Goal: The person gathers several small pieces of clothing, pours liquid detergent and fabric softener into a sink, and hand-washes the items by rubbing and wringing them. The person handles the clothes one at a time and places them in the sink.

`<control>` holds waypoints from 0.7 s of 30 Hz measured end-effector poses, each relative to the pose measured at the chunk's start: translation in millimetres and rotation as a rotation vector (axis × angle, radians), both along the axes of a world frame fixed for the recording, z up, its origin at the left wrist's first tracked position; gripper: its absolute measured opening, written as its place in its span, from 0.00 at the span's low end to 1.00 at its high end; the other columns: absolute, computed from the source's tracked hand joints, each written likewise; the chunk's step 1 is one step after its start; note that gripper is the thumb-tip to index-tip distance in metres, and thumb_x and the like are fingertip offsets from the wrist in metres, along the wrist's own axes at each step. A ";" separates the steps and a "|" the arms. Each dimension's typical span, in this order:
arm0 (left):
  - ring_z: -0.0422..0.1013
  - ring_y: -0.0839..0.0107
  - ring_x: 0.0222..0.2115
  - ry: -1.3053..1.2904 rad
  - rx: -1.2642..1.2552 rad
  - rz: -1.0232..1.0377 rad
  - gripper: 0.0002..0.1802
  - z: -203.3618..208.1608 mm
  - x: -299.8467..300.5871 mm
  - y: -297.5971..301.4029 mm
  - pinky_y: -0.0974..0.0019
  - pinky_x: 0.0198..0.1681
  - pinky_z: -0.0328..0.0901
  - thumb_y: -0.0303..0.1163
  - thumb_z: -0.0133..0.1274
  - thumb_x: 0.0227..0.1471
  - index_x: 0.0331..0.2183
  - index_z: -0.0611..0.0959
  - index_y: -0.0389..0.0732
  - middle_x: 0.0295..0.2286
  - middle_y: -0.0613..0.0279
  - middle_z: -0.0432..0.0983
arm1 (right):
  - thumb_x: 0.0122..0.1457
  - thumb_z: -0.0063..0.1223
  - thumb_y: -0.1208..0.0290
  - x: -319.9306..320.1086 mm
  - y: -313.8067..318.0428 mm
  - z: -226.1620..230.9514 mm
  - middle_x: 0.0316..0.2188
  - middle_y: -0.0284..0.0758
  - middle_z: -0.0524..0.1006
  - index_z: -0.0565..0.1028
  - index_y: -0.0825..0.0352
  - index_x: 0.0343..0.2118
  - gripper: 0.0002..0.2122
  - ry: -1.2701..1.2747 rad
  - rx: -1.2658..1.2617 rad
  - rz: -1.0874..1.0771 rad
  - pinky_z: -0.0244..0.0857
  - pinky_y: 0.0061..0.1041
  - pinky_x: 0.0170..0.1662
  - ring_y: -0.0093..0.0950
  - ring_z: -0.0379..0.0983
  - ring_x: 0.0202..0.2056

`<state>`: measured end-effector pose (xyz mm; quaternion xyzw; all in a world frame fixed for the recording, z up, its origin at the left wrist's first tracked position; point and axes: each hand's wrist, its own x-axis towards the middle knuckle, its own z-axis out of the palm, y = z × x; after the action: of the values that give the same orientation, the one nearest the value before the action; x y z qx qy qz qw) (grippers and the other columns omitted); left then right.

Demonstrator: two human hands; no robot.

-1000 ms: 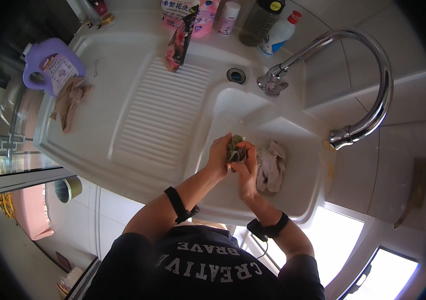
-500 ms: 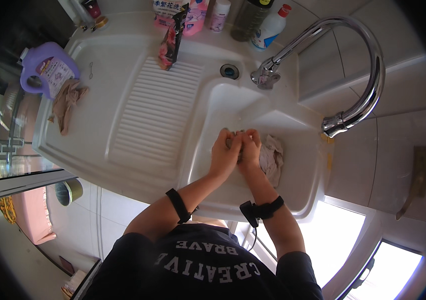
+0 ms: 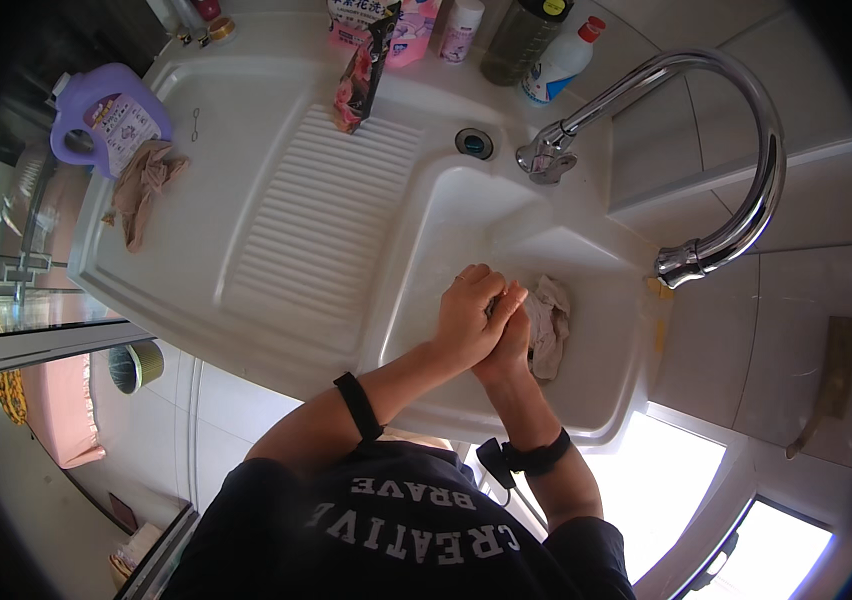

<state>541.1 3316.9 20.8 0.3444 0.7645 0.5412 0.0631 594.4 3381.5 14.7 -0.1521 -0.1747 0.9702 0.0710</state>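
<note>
Over the basin of the white sink [image 3: 596, 390], my two hands are pressed together. My left hand [image 3: 469, 312] is closed and lies over my right hand [image 3: 508, 345], which is closed too. Something small and dark shows in slivers between them; the fingers hide most of it, so its kind cannot be made out. Just right of my hands, a crumpled pale cloth [image 3: 550, 325] lies on the basin floor. The chrome faucet [image 3: 681, 265] arches in from the right, with no water seen running.
A ribbed washboard [image 3: 321, 220] fills the middle of the counter. At left stand a purple jug [image 3: 126, 120] and a crumpled beige cloth [image 3: 143, 190]. Along the back are a floral pouch [image 3: 361, 80], a white spray bottle [image 3: 458, 30], a dark bottle [image 3: 521, 45] and a red-capped bottle [image 3: 558, 65].
My hands have turned from fingertips up, side by side, to left over right. They moved slightly right and nearer, and the dark thing is more covered. The whole view has shifted a little.
</note>
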 end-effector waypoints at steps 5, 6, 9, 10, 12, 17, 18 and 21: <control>0.60 0.69 0.18 -0.326 0.235 0.190 0.19 8.6 -6.4 2.6 0.67 0.21 0.56 0.35 0.52 0.54 0.18 0.70 0.34 0.18 0.61 0.67 | 0.65 0.33 0.59 -1.0 -8.9 -14.3 0.35 0.31 0.71 0.68 0.64 0.45 0.16 -0.492 0.379 -0.164 0.63 0.24 0.43 0.25 0.68 0.38; 0.59 0.70 0.17 -0.347 0.268 0.203 0.21 9.8 -7.7 2.6 0.67 0.20 0.55 0.36 0.51 0.55 0.17 0.69 0.34 0.17 0.61 0.66 | 0.65 0.34 0.59 -2.7 -11.2 -14.4 0.34 0.31 0.71 0.68 0.64 0.46 0.16 -0.609 0.519 -0.167 0.63 0.24 0.42 0.24 0.67 0.38; 0.59 0.73 0.18 -0.362 0.156 0.230 0.20 9.3 -9.8 0.6 0.67 0.22 0.56 0.38 0.51 0.56 0.19 0.69 0.35 0.16 0.62 0.66 | 0.64 0.35 0.60 -9.6 -16.0 -12.0 0.34 0.32 0.71 0.69 0.64 0.46 0.15 -0.669 0.257 -0.233 0.63 0.25 0.41 0.24 0.67 0.37; 0.60 0.74 0.19 -0.438 0.170 0.179 0.19 8.3 -10.3 -1.0 0.68 0.23 0.57 0.39 0.50 0.56 0.21 0.70 0.36 0.18 0.62 0.67 | 0.64 0.35 0.60 -11.3 -16.4 -10.5 0.34 0.32 0.71 0.69 0.64 0.44 0.15 -0.675 0.348 -0.235 0.63 0.24 0.40 0.24 0.67 0.37; 0.62 0.75 0.23 -0.582 0.203 0.131 0.16 7.6 -10.3 -6.2 0.69 0.25 0.58 0.41 0.50 0.56 0.26 0.71 0.38 0.22 0.63 0.69 | 0.64 0.35 0.59 -13.4 -14.4 -5.9 0.34 0.32 0.71 0.71 0.65 0.40 0.15 -0.698 0.515 -0.223 0.62 0.24 0.39 0.23 0.67 0.37; 0.68 0.71 0.41 -1.769 0.608 -0.263 0.35 17.2 -26.0 -28.8 0.61 0.41 0.68 0.57 0.59 0.44 0.45 0.67 0.42 0.39 0.61 0.67 | 0.58 0.52 0.69 -11.8 -5.4 15.6 0.30 0.29 0.69 0.71 0.66 0.32 0.06 -0.447 0.783 -0.196 0.61 0.21 0.38 0.19 0.64 0.35; 0.68 0.70 0.41 -1.727 0.515 -0.329 0.35 21.1 -29.3 -33.9 0.61 0.40 0.69 0.56 0.60 0.44 0.44 0.68 0.42 0.39 0.60 0.67 | 0.57 0.52 0.70 -12.8 -5.1 21.1 0.29 0.29 0.69 0.71 0.67 0.32 0.06 -0.401 0.845 -0.176 0.61 0.21 0.39 0.19 0.64 0.34; 0.71 0.68 0.40 -1.608 0.355 -0.426 0.30 33.2 -30.9 -41.4 0.63 0.36 0.73 0.43 0.66 0.41 0.42 0.71 0.40 0.39 0.58 0.69 | 0.55 0.52 0.74 -15.6 -0.7 41.2 0.27 0.31 0.71 0.72 0.69 0.35 0.07 -0.326 1.122 -0.043 0.61 0.21 0.42 0.21 0.66 0.35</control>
<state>510.2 3275.5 54.0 -0.0034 0.3100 0.7097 0.6327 578.8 3380.9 55.9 -0.2420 -0.6675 0.6916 0.1325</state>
